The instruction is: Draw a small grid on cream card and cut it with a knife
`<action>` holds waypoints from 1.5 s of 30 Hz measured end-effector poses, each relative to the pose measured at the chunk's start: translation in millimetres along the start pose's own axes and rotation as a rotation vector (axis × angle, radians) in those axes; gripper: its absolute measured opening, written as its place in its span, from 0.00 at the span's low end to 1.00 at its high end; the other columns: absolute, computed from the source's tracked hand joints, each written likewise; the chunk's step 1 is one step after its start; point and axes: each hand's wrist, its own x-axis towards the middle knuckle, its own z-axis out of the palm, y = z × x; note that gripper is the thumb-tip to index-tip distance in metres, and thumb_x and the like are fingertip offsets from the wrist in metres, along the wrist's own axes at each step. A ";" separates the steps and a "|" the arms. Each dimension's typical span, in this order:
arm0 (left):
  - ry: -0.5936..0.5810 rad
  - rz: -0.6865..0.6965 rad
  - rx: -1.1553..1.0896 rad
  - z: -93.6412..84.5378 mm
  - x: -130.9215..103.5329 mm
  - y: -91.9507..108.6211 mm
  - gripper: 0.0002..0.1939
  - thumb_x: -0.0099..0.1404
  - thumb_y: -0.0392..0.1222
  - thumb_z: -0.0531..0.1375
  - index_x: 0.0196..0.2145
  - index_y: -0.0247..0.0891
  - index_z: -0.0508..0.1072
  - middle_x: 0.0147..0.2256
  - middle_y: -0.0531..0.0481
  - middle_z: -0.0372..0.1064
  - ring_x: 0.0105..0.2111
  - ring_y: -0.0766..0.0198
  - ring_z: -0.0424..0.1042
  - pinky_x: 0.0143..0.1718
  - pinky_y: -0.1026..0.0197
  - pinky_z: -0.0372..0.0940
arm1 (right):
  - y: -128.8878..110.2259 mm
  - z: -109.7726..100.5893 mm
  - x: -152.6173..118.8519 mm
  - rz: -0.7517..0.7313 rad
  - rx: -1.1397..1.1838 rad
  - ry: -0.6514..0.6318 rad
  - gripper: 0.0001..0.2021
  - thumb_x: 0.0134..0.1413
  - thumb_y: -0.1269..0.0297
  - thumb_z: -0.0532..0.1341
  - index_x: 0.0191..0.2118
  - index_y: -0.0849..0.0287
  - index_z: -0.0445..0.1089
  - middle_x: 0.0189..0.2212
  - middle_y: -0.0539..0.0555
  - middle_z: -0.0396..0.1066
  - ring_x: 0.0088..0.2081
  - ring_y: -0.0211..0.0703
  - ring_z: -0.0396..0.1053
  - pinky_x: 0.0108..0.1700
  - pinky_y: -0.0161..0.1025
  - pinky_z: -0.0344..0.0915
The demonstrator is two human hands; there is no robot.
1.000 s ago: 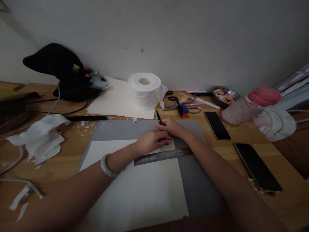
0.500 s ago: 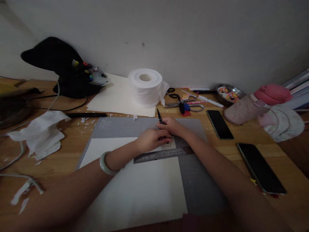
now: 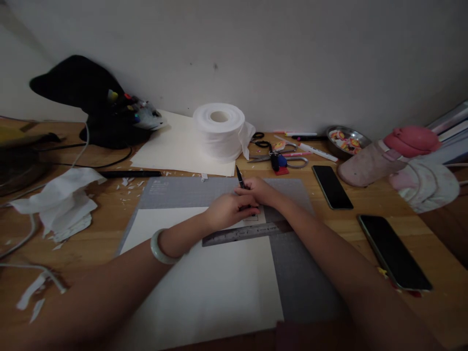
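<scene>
My right hand (image 3: 263, 191) is closed around a black pen (image 3: 240, 175), whose dark end sticks up and away from me. Against it rests my left hand (image 3: 228, 213), a pale bangle (image 3: 158, 247) on its wrist. Its fingers are bent together beside the right hand; anything between them is too dark to make out. Beneath both hands lies a large white sheet of paper (image 3: 219, 287) with small drawn lines (image 3: 251, 218) near its right edge. A metal ruler (image 3: 234, 234) lies across the sheet, just nearer to me than the hands.
Under the paper is a grey cutting mat (image 3: 175, 192). Behind it stand a white paper roll (image 3: 218, 131), scissors (image 3: 302, 162) and markers (image 3: 318, 152). To the right are two phones (image 3: 332, 187), a metal bowl (image 3: 331, 141) and a pink-lidded bottle (image 3: 365, 163). Crumpled tissue (image 3: 66, 195) lies left.
The pen's upper end has tipped slightly to the left. Both hands stay nearly in place, and the whole view has shifted a little.
</scene>
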 end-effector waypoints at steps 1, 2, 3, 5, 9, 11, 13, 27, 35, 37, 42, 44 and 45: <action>0.000 -0.001 0.001 0.0 -0.1 0.4 0.08 0.64 0.42 0.56 0.34 0.37 0.73 0.33 0.51 0.73 0.32 0.66 0.69 0.32 0.67 0.60 | -0.1 -0.1 -0.1 -0.004 0.000 -0.004 0.18 0.49 0.52 0.53 0.18 0.60 0.56 0.17 0.46 0.54 0.21 0.32 0.50 0.23 0.32 0.45; 0.000 -0.004 0.001 0.0 -0.2 0.8 0.08 0.64 0.42 0.56 0.34 0.37 0.73 0.33 0.51 0.73 0.32 0.66 0.69 0.32 0.67 0.60 | -0.1 -0.1 -0.2 -0.009 0.003 -0.007 0.18 0.49 0.53 0.52 0.18 0.60 0.56 0.17 0.46 0.55 0.21 0.32 0.50 0.23 0.32 0.45; 0.000 -0.008 0.001 0.0 -0.3 1.1 0.08 0.64 0.42 0.56 0.34 0.37 0.73 0.33 0.51 0.73 0.32 0.66 0.69 0.32 0.66 0.60 | -0.1 -0.2 -0.2 -0.010 0.005 -0.009 0.17 0.49 0.53 0.52 0.18 0.60 0.56 0.17 0.46 0.55 0.21 0.32 0.50 0.23 0.32 0.45; 0.009 -0.013 0.001 0.1 -0.3 1.2 0.08 0.64 0.42 0.56 0.35 0.37 0.73 0.34 0.51 0.73 0.33 0.66 0.70 0.33 0.66 0.61 | 0.5 -0.1 0.0 -0.004 0.004 -0.010 0.17 0.49 0.54 0.53 0.18 0.60 0.55 0.17 0.46 0.54 0.21 0.32 0.50 0.23 0.32 0.45; 0.018 0.005 0.000 0.7 -0.1 -0.2 0.08 0.63 0.42 0.57 0.35 0.37 0.73 0.35 0.51 0.73 0.33 0.66 0.70 0.33 0.66 0.61 | 3.1 0.8 1.5 0.018 -0.006 0.000 0.16 0.49 0.56 0.52 0.17 0.59 0.54 0.17 0.45 0.53 0.21 0.32 0.49 0.23 0.33 0.44; 0.010 0.002 0.008 0.9 0.0 -0.8 0.08 0.64 0.42 0.56 0.35 0.37 0.74 0.34 0.51 0.73 0.32 0.66 0.70 0.32 0.67 0.61 | 3.9 1.2 2.4 0.015 -0.005 0.019 0.16 0.48 0.56 0.52 0.17 0.59 0.54 0.17 0.45 0.52 0.21 0.32 0.48 0.23 0.33 0.44; 0.008 -0.011 0.018 1.0 0.1 -0.9 0.08 0.64 0.42 0.56 0.35 0.37 0.74 0.34 0.51 0.74 0.31 0.66 0.71 0.31 0.67 0.61 | 3.7 1.0 3.0 0.008 -0.007 0.036 0.15 0.48 0.57 0.52 0.17 0.59 0.53 0.17 0.45 0.52 0.21 0.32 0.48 0.24 0.33 0.44; 0.021 -0.004 0.017 1.1 -0.7 0.6 0.08 0.64 0.42 0.56 0.35 0.37 0.73 0.33 0.52 0.74 0.29 0.67 0.71 0.30 0.67 0.61 | 3.1 -1.3 2.5 0.019 0.001 0.058 0.12 0.46 0.63 0.52 0.17 0.59 0.53 0.16 0.44 0.51 0.20 0.31 0.48 0.23 0.32 0.44; 0.035 0.013 0.013 1.6 -1.1 0.2 0.08 0.64 0.41 0.56 0.35 0.37 0.73 0.33 0.52 0.74 0.30 0.67 0.71 0.31 0.67 0.61 | 1.3 -1.6 0.6 0.018 -0.016 0.061 0.14 0.46 0.62 0.53 0.16 0.59 0.52 0.15 0.44 0.49 0.20 0.31 0.47 0.22 0.32 0.44; 0.039 0.015 0.019 1.7 -0.9 0.0 0.08 0.64 0.42 0.56 0.35 0.37 0.73 0.34 0.52 0.74 0.30 0.67 0.71 0.31 0.67 0.61 | 0.3 -2.6 0.1 0.030 -0.006 0.052 0.14 0.45 0.62 0.54 0.16 0.59 0.51 0.15 0.44 0.49 0.20 0.31 0.46 0.22 0.32 0.44; 0.030 0.018 0.030 1.1 -1.4 0.6 0.08 0.64 0.42 0.56 0.35 0.37 0.73 0.30 0.53 0.74 0.26 0.69 0.70 0.27 0.69 0.60 | 3.1 -5.0 0.2 0.086 0.148 0.119 0.12 0.47 0.61 0.55 0.18 0.59 0.56 0.16 0.44 0.53 0.19 0.31 0.51 0.21 0.31 0.47; 0.050 0.044 0.006 1.4 -2.4 0.5 0.08 0.64 0.42 0.56 0.35 0.37 0.73 0.28 0.53 0.74 0.25 0.70 0.70 0.26 0.69 0.60 | 4.1 -5.4 0.2 0.131 0.257 0.151 0.13 0.48 0.58 0.54 0.20 0.59 0.58 0.16 0.45 0.55 0.18 0.31 0.53 0.20 0.31 0.49; 0.077 0.056 -0.010 1.8 -3.0 0.3 0.08 0.64 0.42 0.56 0.35 0.37 0.73 0.28 0.53 0.74 0.25 0.70 0.69 0.26 0.70 0.60 | 4.2 -5.4 0.2 0.153 0.307 0.168 0.13 0.49 0.57 0.54 0.21 0.59 0.59 0.16 0.45 0.56 0.18 0.31 0.53 0.20 0.31 0.50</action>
